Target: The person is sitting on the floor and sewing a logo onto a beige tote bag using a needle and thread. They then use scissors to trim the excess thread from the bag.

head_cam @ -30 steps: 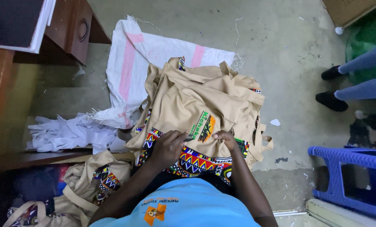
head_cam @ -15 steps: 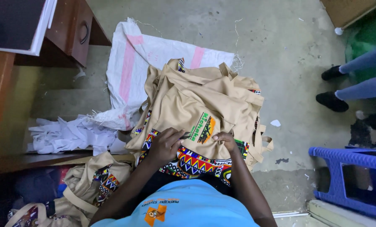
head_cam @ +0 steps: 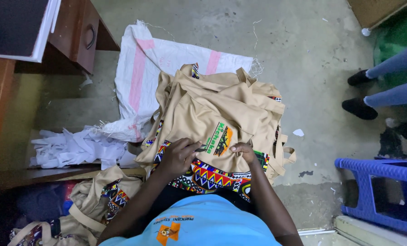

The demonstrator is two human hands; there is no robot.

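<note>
On your lap, at the bottom centre of the view: one tan tote bag (head_cam: 212,123), topmost of a heap of like bags (head_cam: 262,102) spilling onto the concrete floor (head_cam: 303,41).

Hidden or unclear: your shirt (head_cam: 199,228) covers the near edge of the bag; the bags beneath show only corners and looped handles, so their count cannot be told. A second bundle of tan bags (head_cam: 98,205) at lower left is cut by the frame edge.

Orientation: the bag lies flat, its long axis running from your lap away toward the white sack (head_cam: 144,68); the patterned band (head_cam: 208,175) sits nearest you, the printed emblem (head_cam: 221,139) tilted to the right.

Left hand (head_cam: 178,157): fingers curled, pinching a small dark item at the fabric beside the emblem; what it is cannot be told.
Right hand (head_cam: 243,152): fingers bent, pressing and gripping the cloth just right of the emblem.

Also present: white fabric scraps (head_cam: 71,148), wooden desk (head_cam: 76,32), blue plastic stool (head_cam: 381,191), another person's legs and dark shoes (head_cam: 360,93) at right.
</note>
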